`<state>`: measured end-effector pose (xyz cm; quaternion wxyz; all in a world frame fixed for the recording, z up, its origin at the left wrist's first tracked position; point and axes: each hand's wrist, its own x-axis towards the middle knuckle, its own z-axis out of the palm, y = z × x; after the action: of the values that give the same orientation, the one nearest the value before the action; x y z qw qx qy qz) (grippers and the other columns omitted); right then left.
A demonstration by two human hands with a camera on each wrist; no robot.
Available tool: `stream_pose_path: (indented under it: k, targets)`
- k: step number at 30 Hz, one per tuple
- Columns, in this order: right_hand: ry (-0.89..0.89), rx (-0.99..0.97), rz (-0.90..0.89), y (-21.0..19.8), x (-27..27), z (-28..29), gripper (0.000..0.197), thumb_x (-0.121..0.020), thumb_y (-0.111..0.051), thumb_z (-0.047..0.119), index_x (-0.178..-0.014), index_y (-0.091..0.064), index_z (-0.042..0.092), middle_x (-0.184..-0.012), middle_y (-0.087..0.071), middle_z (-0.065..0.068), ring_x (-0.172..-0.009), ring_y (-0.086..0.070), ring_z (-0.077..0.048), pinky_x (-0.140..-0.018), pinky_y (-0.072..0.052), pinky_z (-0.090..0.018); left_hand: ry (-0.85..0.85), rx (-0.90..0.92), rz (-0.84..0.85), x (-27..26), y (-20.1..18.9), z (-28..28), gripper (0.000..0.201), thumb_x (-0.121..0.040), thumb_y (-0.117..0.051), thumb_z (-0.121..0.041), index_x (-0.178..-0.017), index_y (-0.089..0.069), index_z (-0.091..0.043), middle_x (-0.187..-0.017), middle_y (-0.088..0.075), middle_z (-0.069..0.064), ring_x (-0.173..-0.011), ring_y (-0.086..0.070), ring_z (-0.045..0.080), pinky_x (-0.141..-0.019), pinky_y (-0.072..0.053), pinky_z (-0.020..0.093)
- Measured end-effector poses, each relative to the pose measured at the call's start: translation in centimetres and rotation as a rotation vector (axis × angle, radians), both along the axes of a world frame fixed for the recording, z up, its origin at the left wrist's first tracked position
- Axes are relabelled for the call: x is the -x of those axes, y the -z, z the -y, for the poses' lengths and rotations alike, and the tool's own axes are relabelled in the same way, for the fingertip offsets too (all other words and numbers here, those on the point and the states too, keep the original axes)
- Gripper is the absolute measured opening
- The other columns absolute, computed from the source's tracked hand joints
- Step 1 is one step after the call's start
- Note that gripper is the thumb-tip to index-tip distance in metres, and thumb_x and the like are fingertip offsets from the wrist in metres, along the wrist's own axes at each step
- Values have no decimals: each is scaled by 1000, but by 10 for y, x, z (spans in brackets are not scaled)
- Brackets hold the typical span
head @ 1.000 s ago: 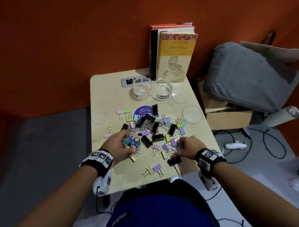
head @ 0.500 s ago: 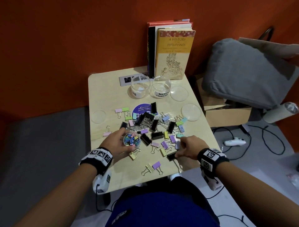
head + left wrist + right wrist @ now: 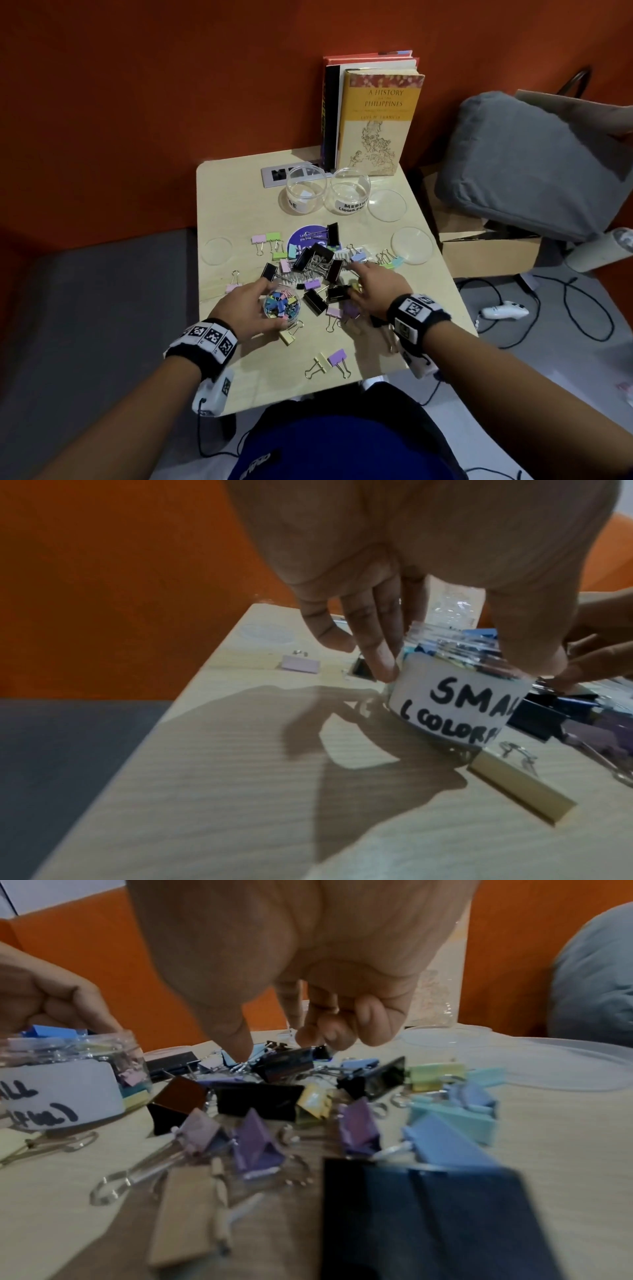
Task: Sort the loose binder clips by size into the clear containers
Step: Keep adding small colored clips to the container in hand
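We steadied the small-clip jar with our left hand, fingers curled round its wall, near the table's front-left. Our right hand reached over the loose clip pile, which lay just right of the jar; forefinger extended, other fingers loosely curled, grasping nothing we could make out. The pile sat directly under and ahead of that hand, the nearer 1. 2 empty containers stood well apart, far side.

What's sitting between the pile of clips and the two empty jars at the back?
Nothing tall. Between the clip pile and the empty jars lie only a flat purple sticker and bare table; a black clip stands at the sticker's edge.
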<state>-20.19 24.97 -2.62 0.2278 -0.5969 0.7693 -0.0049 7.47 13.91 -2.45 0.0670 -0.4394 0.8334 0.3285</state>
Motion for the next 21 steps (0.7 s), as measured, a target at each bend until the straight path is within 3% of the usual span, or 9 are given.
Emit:
stream_pose_path:
  k: [3,7,10,13,16,21]
  targets:
    - [-53,-42,-35,-1,-19,25,71,-90,-52,47,-150,-22,27,-128,-51,-6,-106,-60,-30,-75,-53,-40,-30,-22,15,-9,1,3,70,-62,-81,-65,-117,-52,-34,-106,-63,-19,-88,-61,9,-77,-54,30]
    - [-144,-19,-103,2,-35,36,65,-91,-50,51,-147,-29,26,-116,-52,-6,-95,-60,-28,-62,-44,-32,-89,-48,5,-21,4,6,68,-62,-83,-61,-117,-52,-34,-110,-66,-15,-96,-64,10,-81,-57,36]
    - [-158,33,-84,5,-37,36,62,-89,-53,47,-145,-32,31,-111,-50,-3,-96,-58,-25,-61,-40,-30,-108,-60,-20,-27,3,5,68,-65,-83,-57,-119,-53,-31,-111,-67,-12,-97,-65,10,-81,-57,36]
    - [-60,34,-67,8,-35,44,62,-87,-54,47,-141,-34,24,-129,-45,-7,-114,-52,-29,-72,-49,-37,-113,-62,-25,-27,2,4,67,-67,-83,-55,-120,-52,-30,-112,-66,-11,-97,-64,10,-81,-57,34]
    - [-19,23,-86,12,-34,51,64,-89,-52,53,-142,-32,23,-136,-39,-12,-123,-43,-33,-88,-49,-45,-116,-64,-20,-27,3,3,66,-68,-83,-55,-119,-50,-30,-112,-65,-11,-97,-64,10,-81,-57,34]
    - [-88,42,-61,20,-34,51,52,-92,-50,52,-141,-34,44,-144,-35,-4,-126,-38,-32,-99,-42,-51,-104,-65,-1,-25,1,2,64,-69,-82,-55,-118,-49,-31,-111,-65,-11,-96,-63,10,-80,-56,32]
